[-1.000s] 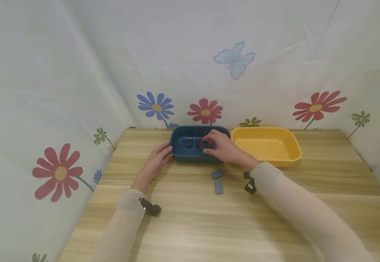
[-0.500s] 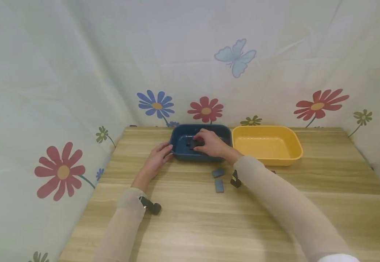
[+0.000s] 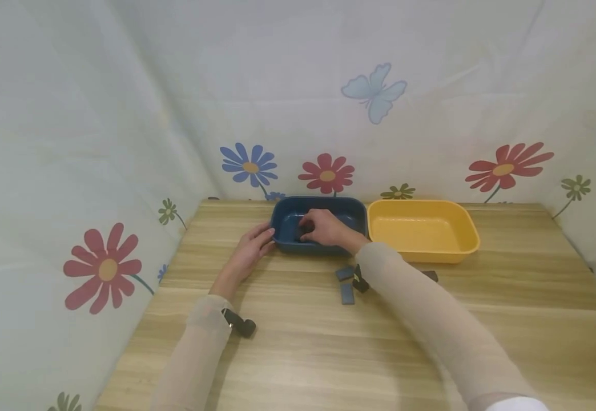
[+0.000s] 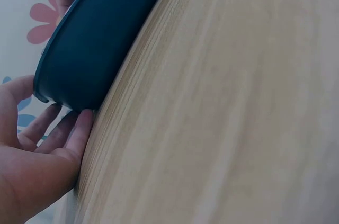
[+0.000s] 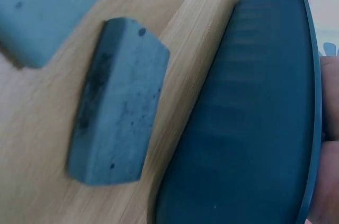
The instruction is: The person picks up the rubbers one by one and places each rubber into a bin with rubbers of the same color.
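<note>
Head view: right hand [image 3: 325, 227] dips into the deep-blue rectangular plastic tray [image 3: 298, 248], farther left than a second ago; thumb and fingers narrow, pinching a small dark piece [image 3: 306, 228] inside, toward the left end. The black wrist camera [image 3: 361, 282] is now just beside two blue-grey rectangular blocks [image 3: 347, 294] on the wood-grain table [image 3: 298, 354]. Left hand [image 3: 248, 251] unchanged against the tray's left end. Left wrist view: thumb at the rim, fingertips on the end wall, spread wide. Right wrist view: right hand mostly behind the rim; cannot tell its pinch here.
</note>
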